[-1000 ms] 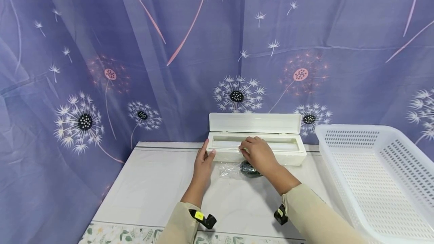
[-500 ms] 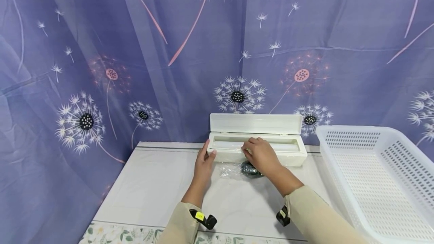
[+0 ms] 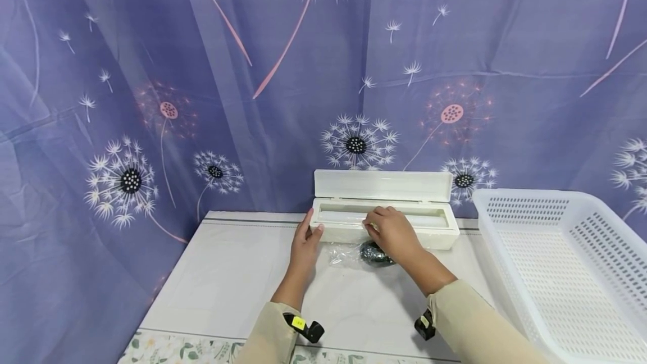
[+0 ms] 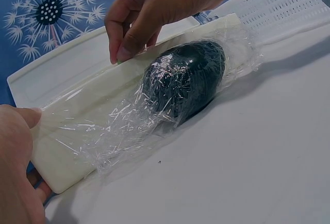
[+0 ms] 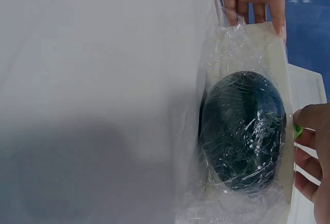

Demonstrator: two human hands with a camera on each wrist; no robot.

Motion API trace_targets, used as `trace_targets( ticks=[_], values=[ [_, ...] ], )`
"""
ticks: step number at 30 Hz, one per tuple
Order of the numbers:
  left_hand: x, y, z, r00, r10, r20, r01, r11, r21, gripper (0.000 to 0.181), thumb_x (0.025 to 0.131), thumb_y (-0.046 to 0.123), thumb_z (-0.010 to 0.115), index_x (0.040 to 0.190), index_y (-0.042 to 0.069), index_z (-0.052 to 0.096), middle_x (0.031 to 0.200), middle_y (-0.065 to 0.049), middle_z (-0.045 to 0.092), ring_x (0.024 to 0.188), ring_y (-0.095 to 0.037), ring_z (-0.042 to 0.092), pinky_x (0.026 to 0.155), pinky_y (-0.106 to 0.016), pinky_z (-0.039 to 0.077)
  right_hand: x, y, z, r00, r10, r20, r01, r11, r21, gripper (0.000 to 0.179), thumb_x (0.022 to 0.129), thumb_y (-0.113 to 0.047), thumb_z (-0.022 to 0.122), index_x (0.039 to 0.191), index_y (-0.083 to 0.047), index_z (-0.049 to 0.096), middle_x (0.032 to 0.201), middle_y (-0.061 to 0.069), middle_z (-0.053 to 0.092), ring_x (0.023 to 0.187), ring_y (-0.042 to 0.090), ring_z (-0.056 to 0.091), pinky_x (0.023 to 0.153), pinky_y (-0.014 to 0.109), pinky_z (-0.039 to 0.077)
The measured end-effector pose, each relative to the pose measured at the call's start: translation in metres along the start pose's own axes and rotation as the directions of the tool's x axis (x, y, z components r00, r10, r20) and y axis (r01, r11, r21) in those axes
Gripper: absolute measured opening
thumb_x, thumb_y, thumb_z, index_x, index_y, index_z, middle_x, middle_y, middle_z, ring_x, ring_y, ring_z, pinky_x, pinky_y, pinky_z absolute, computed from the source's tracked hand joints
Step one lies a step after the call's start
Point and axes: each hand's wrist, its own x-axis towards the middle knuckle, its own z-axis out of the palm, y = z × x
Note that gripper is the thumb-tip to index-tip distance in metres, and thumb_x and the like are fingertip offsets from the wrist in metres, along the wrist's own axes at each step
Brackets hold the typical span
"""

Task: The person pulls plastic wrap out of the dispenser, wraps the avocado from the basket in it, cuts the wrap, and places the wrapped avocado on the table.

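Note:
A white cling film dispenser [image 3: 434, 238] stands at the back of the table, its lid [image 3: 382, 185] raised and a film roll [image 3: 428, 221] inside. My left hand [image 3: 305, 245] holds the dispenser's left end, thumb at the front edge. My right hand [image 3: 394, 236] pinches a small green slide cutter [image 5: 298, 130] on the dispenser's front top edge. Clear cling film [image 4: 126, 128] hangs down the dispenser's front and lies over a dark, glossy oval thing [image 5: 245, 131] on the table before it. Its exact kind is hard to tell under the wrinkled film.
At the right stands a white perforated plastic basket [image 3: 538, 327]. A white cloth [image 3: 237, 274] with a floral border covers the table. Behind it hangs a purple curtain [image 3: 283, 145] with dandelion prints, close to the raised lid.
My right hand has slid very slightly to the right along the dispenser's edge. My left hand keeps its hold on the left end. The head view has shifted a little.

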Motion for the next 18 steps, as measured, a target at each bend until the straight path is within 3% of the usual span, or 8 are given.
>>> trace_targets(
  ticks=[11, 15, 18],
  values=[
    [0.0, -0.002, 0.001, 1.0, 0.002, 0.004, -0.002, 1.0, -0.03, 0.059, 0.1, 0.021, 0.058, 0.154, 0.02, 0.033, 0.152, -0.011, 0.031, 0.136, -0.027, 0.037, 0.111, -0.042, 0.032, -0.003, 0.001, -0.003, 1.0, 0.003, -0.006, -0.003, 1.0, 0.003, 0.008, 0.084, -0.009, 0.077, 0.089, -0.008, 0.073, 0.089, 0.003, 0.067, 0.078, 0.024, 0.059, 0.072, 0.039, 0.049],
    [-0.006, 0.013, -0.001, 1.0, -0.007, 0.018, 0.007, 1.0, -0.029, 0.058, 0.1, 0.015, 0.057, 0.153, 0.015, 0.033, 0.153, -0.016, 0.03, 0.136, -0.031, 0.037, 0.11, -0.043, 0.032, -0.005, 0.001, -0.003, 1.0, 0.007, -0.016, -0.007, 1.0, -0.001, 0.007, 0.084, -0.01, 0.077, 0.089, -0.008, 0.072, 0.089, 0.003, 0.067, 0.077, 0.025, 0.059, 0.07, 0.039, 0.049],
    [-0.006, 0.014, -0.002, 1.0, 0.007, 0.015, -0.007, 1.0, -0.008, 0.058, 0.1, 0.016, 0.057, 0.153, 0.015, 0.033, 0.152, -0.016, 0.031, 0.135, -0.032, 0.038, 0.11, -0.044, 0.033, -0.005, 0.001, -0.003, 1.0, 0.013, -0.025, -0.013, 1.0, -0.011, 0.007, 0.084, -0.011, 0.077, 0.089, -0.008, 0.073, 0.089, 0.003, 0.067, 0.077, 0.025, 0.059, 0.07, 0.04, 0.049]
  ],
)
